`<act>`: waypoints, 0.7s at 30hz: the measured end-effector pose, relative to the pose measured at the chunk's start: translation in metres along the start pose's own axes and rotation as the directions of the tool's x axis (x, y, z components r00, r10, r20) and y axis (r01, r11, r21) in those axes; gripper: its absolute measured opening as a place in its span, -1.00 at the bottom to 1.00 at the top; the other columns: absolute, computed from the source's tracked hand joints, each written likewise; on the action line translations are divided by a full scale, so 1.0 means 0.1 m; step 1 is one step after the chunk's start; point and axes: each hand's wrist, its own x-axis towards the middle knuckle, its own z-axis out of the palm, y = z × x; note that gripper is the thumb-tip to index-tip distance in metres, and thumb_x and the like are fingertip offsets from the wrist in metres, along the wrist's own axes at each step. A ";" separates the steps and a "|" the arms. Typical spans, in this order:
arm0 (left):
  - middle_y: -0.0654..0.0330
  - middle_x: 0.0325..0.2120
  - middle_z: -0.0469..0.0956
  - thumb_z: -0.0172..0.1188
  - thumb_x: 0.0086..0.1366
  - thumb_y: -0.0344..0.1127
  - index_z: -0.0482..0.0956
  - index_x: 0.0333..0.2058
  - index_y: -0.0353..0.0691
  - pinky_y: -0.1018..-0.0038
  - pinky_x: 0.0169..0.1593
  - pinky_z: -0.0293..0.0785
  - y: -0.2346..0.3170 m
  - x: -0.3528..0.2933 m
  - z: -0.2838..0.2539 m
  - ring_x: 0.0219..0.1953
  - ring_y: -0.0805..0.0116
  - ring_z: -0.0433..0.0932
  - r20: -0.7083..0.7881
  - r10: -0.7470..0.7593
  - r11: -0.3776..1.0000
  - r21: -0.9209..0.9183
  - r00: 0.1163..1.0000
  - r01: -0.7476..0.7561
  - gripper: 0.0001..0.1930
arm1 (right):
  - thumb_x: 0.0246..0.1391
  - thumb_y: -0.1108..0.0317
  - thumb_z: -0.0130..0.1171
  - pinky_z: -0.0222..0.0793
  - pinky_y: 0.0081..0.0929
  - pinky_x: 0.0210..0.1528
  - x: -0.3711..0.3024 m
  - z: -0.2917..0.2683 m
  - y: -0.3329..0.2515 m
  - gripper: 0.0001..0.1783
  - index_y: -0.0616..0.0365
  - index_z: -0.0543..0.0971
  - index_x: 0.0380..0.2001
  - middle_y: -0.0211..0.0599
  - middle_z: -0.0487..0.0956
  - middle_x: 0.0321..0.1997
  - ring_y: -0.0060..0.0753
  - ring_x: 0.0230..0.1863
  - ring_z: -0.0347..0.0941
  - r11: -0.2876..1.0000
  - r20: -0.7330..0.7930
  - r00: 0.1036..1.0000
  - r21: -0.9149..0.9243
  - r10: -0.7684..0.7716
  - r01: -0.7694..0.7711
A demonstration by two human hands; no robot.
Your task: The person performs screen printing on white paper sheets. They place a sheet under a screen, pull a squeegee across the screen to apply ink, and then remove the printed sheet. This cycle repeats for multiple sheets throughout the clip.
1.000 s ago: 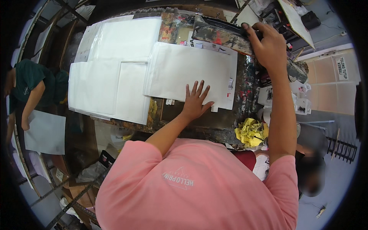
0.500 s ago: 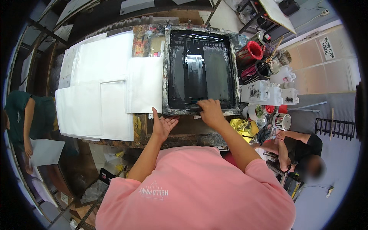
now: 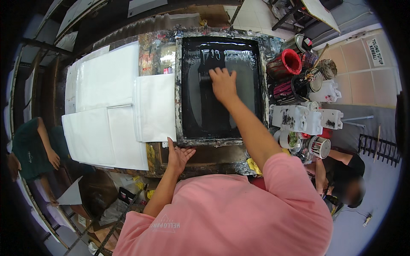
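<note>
The left hand [image 3: 180,159] is open, palm up, empty, near the screen-printing frame [image 3: 179,102]. The right hand [image 3: 224,85] curls over black ink [image 3: 215,117]; its hold I cannot tell.

Head fisheye looks down on the framed screen [image 3: 209,106].

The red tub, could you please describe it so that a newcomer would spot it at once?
Start at the big black-inked frame beneath the right hand. Just past its right edge, near the top, is the red tub. Its thick, bright red rim sets it apart from the dark, pink-smeared container just below it.
</note>
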 end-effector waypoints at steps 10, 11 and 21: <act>-0.30 0.27 0.41 -0.21 0.46 0.61 0.06 0.40 -0.53 0.07 0.46 0.38 0.20 -0.68 0.24 0.36 -0.15 0.45 0.289 0.193 0.971 0.082 0.938 -0.225 0.12 | 0.18 0.13 0.32 0.40 0.07 0.10 -1.32 -1.60 -0.48 -0.52 0.05 0.56 0.11 -0.17 0.62 0.01 0.04 0.10 0.52 0.992 0.340 0.934 0.086 -0.113 0.089; -0.28 0.25 0.44 -0.24 0.48 0.59 0.14 0.36 -0.51 0.07 0.47 0.37 0.28 -0.80 0.30 0.37 -0.14 0.45 0.320 0.215 0.965 0.078 0.923 -0.252 0.07 | 0.21 0.05 0.31 0.37 0.07 0.10 -1.37 -1.81 -0.57 -0.51 0.07 0.57 0.10 -0.16 0.61 0.00 0.03 0.09 0.52 0.995 0.280 0.957 0.082 -0.082 0.062; -0.26 0.50 0.16 -0.21 0.55 0.45 0.09 0.53 -0.37 -0.21 0.55 -0.20 0.67 -0.81 0.46 0.59 -0.18 0.03 0.549 0.562 0.037 0.731 0.619 -0.682 -0.03 | 0.18 -0.33 0.26 0.20 -0.06 0.02 -0.27 -2.82 -0.58 -0.35 0.13 0.71 -0.45 -0.23 0.60 -0.41 -0.12 -0.24 0.52 0.996 -0.491 0.867 -0.032 -0.086 0.080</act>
